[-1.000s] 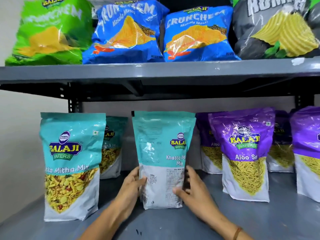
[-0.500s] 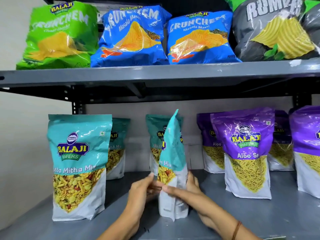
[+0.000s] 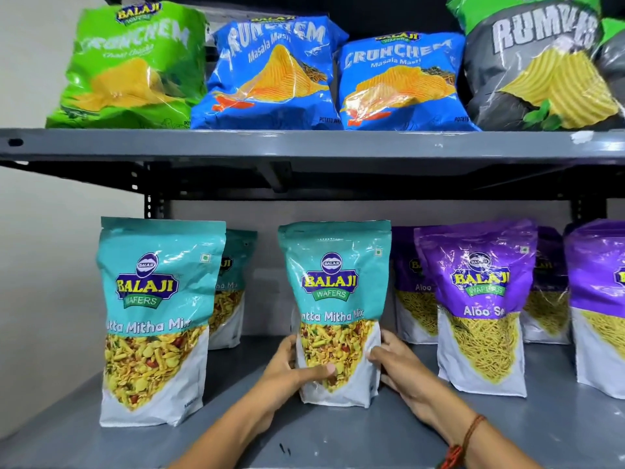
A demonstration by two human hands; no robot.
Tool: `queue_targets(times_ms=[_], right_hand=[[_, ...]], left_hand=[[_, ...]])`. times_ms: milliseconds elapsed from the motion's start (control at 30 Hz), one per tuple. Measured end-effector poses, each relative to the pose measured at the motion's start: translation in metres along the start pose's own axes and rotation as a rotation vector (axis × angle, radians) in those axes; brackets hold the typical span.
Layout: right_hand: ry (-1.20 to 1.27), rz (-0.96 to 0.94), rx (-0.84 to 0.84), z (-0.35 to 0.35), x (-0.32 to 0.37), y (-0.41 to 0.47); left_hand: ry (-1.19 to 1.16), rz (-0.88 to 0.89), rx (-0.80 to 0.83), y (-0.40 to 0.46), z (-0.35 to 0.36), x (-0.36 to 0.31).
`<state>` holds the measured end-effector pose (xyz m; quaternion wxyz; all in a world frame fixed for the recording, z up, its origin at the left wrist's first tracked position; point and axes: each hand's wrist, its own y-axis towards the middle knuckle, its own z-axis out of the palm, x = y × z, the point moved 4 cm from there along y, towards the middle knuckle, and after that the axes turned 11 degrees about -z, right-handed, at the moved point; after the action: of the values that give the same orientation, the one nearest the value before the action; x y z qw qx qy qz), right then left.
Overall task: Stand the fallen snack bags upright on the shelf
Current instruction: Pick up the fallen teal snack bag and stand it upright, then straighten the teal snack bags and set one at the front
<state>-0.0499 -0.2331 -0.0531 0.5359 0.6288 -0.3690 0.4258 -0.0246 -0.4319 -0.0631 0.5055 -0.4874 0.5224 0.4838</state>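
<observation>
A: From your head camera, where is the bag you're working on?

B: The teal Khatta Mitha Mix bag (image 3: 336, 313) stands upright on the lower shelf (image 3: 338, 431), front label facing you, its base resting on the grey metal. It sits between another upright teal bag (image 3: 152, 319) on your left and a purple Aloo Sev bag (image 3: 480, 309) on your right, apart from both.

A: And your hands?

B: Your left hand (image 3: 291, 370) wraps the bag's lower left edge, thumb laid across the front over the clear window. Your right hand (image 3: 395, 360) presses the lower right edge, fingers curled against the side. So each grip is closed on that same bag, squeezing it from both sides. A red thread band (image 3: 460, 445) circles your right wrist.

A: What else is on that shelf?

B: A second row stands behind: one more teal bag (image 3: 233, 286) at the back left and purple bags (image 3: 411, 286) at the back right, all upright. Another purple bag (image 3: 598, 299) is cut off at the right edge.

A: And above?

B: On the upper shelf (image 3: 304, 143), a green Crunchem bag (image 3: 132, 66), two blue Crunchem Masala Masti bags (image 3: 270, 69) and a dark Rumbles bag (image 3: 541, 62) lean back side by side.
</observation>
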Motion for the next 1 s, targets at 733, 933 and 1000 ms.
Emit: queue_targets(times_ms=[733,933,1000], right_hand=[[-0.224,-0.320,-0.112,0.021,0.022,-0.013],[-0.418,-0.899,-0.377,0.077,0.098,-0.064],[-0.411,-0.888,-0.171,0.110,0.101,-0.062]], left_hand=[[0.193,0.222,-0.478,-0.050,-0.015,-0.017],[0.303,0.695,-0.857,-0.139,-0.068,-0.064],[0.258,0.698,-0.976,-0.157,-0.107,-0.066]])
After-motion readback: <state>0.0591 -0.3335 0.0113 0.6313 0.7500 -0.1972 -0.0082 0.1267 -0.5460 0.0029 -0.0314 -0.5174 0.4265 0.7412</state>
